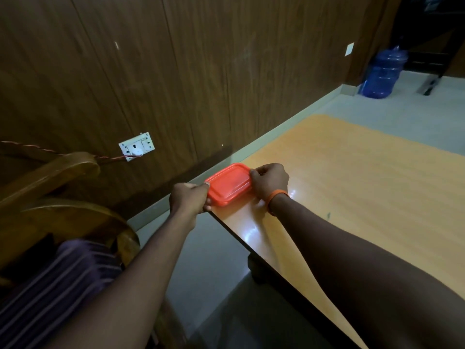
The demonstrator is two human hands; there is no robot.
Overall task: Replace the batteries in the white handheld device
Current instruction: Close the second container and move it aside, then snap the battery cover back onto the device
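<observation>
Orange table (352, 172), lidded red box (230, 183)

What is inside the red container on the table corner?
Nothing inside shows. The red container has its lid on, and it is opaque. The left hand and right hand hold its two ends.

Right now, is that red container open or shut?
Shut: the red lid lies flat over the container, with the left hand and right hand gripping its ends.
</observation>
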